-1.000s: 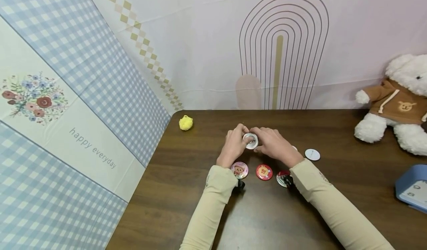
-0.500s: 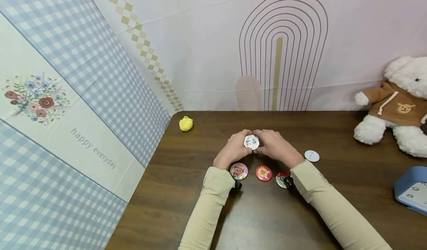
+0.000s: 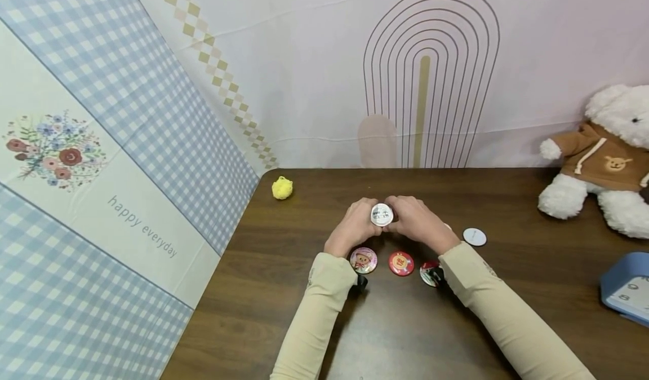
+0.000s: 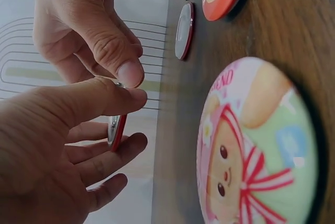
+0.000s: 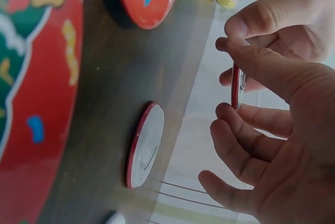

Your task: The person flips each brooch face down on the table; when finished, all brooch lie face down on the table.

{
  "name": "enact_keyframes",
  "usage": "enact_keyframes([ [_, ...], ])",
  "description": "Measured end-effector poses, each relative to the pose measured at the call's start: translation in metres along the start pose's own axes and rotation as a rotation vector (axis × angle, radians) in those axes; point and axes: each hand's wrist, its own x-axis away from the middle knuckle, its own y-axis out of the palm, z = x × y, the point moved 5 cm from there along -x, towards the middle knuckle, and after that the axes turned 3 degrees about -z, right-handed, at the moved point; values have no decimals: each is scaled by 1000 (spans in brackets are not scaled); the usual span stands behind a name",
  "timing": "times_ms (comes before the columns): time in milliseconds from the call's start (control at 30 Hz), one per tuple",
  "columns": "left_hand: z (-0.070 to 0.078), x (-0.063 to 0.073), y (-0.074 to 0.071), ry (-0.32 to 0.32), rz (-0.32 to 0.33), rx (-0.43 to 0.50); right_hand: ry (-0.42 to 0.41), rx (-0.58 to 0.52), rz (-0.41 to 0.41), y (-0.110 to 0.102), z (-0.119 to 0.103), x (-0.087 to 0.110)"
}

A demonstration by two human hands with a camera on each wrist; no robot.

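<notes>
A round pin-back button badge (image 3: pixel 382 215) is held up above the table, its white metal back toward the head camera. My left hand (image 3: pixel 354 223) pinches its left edge, and my right hand (image 3: pixel 417 221) pinches the opposite edge. In the left wrist view the badge (image 4: pixel 116 130) is seen nearly edge-on, showing a red rim and part of the pin. The thumbs meet near its upper edge in the right wrist view, with the badge (image 5: pixel 237 88) between the hands. Its printed front is hidden.
A pink character badge (image 3: pixel 363 260), a red badge (image 3: pixel 401 263) and a red-and-green badge (image 3: pixel 429 274) lie nearer me. A white-backed badge (image 3: pixel 474 236) lies right. Farther out are a yellow ball (image 3: pixel 282 188), a teddy bear (image 3: pixel 603 160) and a blue clock (image 3: pixel 626 287).
My left thumb has moved off the badge's back, leaving it more visible between both hands. The left hand has dropped slightly. Since half a second ago, the badge has tilted only a little.
</notes>
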Motion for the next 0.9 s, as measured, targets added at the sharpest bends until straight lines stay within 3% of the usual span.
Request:
enact_keyframes([
  [400, -12, 2, 7, -80, -88, -106, 61, 65, -127, 14, 3, -8],
  [900, -16, -2, 9, -84, -96, -129, 183, 105, -183, 20, 5, -9],
])
